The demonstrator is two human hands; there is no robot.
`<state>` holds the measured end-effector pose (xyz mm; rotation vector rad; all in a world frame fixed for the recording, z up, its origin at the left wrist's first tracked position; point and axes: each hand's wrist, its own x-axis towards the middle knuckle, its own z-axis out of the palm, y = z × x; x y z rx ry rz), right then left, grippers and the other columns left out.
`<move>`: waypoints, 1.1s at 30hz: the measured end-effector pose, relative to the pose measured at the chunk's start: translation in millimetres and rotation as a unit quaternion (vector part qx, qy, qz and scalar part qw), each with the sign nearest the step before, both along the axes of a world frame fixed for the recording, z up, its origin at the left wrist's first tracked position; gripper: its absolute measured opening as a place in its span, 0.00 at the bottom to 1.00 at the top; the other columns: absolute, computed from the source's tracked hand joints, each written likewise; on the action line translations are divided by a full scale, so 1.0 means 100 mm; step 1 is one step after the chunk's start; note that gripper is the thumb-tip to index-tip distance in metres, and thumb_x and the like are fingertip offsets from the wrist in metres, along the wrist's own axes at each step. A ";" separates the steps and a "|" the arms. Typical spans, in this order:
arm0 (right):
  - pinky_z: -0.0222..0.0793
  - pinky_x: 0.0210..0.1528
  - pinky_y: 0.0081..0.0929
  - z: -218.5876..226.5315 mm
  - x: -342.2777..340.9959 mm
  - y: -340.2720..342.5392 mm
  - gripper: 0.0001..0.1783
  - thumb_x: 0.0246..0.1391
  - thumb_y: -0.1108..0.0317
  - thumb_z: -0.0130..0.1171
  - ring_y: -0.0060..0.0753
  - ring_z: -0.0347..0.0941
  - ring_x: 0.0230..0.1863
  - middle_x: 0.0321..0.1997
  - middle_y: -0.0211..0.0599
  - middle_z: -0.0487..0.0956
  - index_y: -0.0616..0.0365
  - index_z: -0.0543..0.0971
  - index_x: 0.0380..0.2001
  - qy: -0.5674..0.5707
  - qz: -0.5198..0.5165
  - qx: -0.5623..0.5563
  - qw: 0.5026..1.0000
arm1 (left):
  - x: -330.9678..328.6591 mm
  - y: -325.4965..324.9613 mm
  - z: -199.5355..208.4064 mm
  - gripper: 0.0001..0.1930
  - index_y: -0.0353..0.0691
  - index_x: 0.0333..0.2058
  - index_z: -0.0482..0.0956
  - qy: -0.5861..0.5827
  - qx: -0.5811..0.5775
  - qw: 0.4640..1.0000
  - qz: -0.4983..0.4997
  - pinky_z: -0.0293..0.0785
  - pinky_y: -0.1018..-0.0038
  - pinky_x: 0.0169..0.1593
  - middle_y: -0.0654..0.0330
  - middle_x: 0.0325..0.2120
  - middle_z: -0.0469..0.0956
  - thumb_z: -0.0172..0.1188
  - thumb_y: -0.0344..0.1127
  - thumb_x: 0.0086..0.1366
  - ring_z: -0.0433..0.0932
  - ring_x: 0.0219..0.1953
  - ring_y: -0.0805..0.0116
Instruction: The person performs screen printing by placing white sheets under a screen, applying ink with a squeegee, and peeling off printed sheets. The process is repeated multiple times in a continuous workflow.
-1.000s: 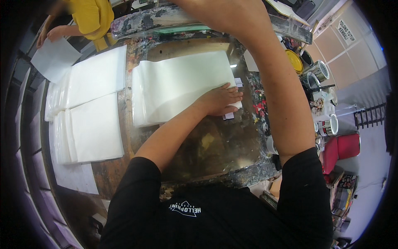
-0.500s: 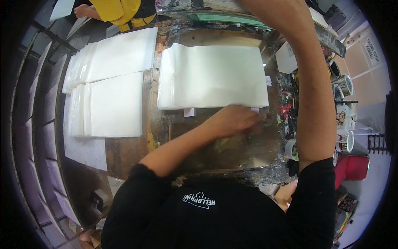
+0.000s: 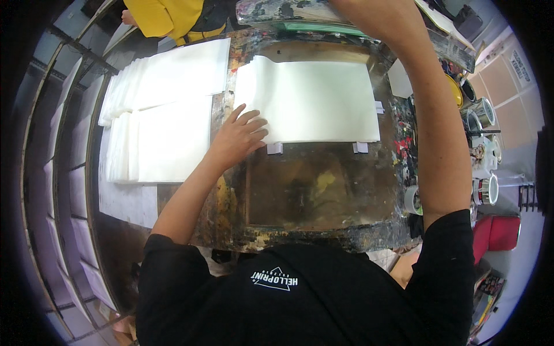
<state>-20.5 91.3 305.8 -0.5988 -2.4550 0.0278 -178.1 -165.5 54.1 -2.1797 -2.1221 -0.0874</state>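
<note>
A white, flat, bag-like sheet (image 3: 317, 101) with a folded left side lies on the brown board (image 3: 311, 196). At its lower left corner rests my left hand (image 3: 245, 131), fingers spread and holding nothing. Small white tabs (image 3: 274, 149) stand along the sheet's near edge, and another tab (image 3: 379, 107) is at its right. My right hand (image 3: 381, 17) reaches to the far edge, beside a paint-stained raised frame (image 3: 294, 12); its fingers are out of the picture, so its grip is hidden.
Two overlapping stacks of similar white sheets (image 3: 173, 141) lie on the left, beside a rack (image 3: 86, 190). Cans (image 3: 482, 112) and a tape roll (image 3: 412, 200) line the right side. A person in yellow (image 3: 167, 17) stands at the far left.
My left hand has moved left, from the sheet's near right edge to its lower left corner, and its fingers have spread. My right arm stays raised at the far edge.
</note>
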 end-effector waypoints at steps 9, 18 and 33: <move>0.71 0.33 0.42 0.00 -0.02 -0.02 0.48 0.65 0.23 0.45 0.42 0.79 0.30 0.25 0.47 0.81 0.59 0.84 0.18 -0.032 0.019 -0.013 0.999 | 0.05 0.09 0.17 0.25 0.48 0.56 0.82 -0.015 -0.004 1.000 0.004 0.55 0.50 0.77 0.60 0.61 0.78 0.72 0.50 0.63 0.68 0.71 0.60; 0.76 0.41 0.47 0.09 0.00 0.04 0.50 0.65 0.24 0.44 0.51 0.82 0.33 0.27 0.54 0.83 0.65 0.84 0.20 -0.018 0.020 0.002 1.000 | -0.31 2.19 0.09 0.48 0.34 0.68 0.72 -0.176 -0.033 0.976 0.126 0.61 0.49 0.74 0.41 0.70 0.68 0.54 0.75 0.68 0.66 0.72 0.39; 0.78 0.36 0.49 0.10 -0.05 0.08 0.47 0.68 0.31 0.47 0.52 0.81 0.26 0.18 0.54 0.79 0.68 0.80 0.15 0.006 0.034 0.032 0.999 | -0.01 2.94 -0.45 0.50 0.41 0.67 0.73 -0.124 -0.025 0.983 0.135 0.56 0.37 0.72 0.49 0.70 0.67 0.49 0.81 0.66 0.62 0.74 0.45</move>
